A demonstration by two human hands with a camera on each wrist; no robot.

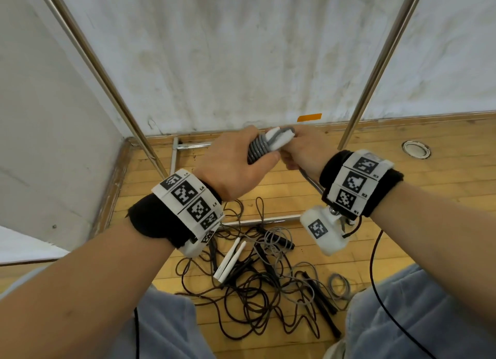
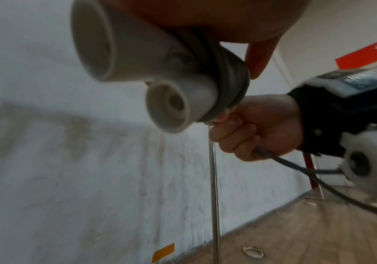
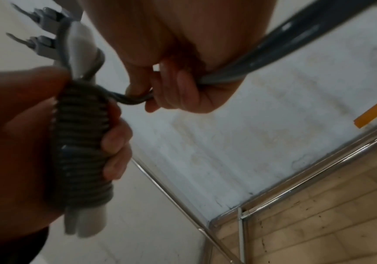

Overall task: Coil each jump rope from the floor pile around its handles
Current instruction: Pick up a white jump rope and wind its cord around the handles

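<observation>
Mostly left hand point(image 1: 230, 168) hides coiled gray rope point(image 1: 258, 150); right hand point(image 1: 303, 149) pinches tail

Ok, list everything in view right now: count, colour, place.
grey rope: one, grey, coiled round white handles, held up between both hands
rope pile: several, dark and grey, tangled on floor below
white handles on floor: two, in pile
metal poles: two, silver, slanting up from floor
orange tape: one, on wall base
floor: wood
left hand: grips coil
right hand: pinches loose rope end
</observation>
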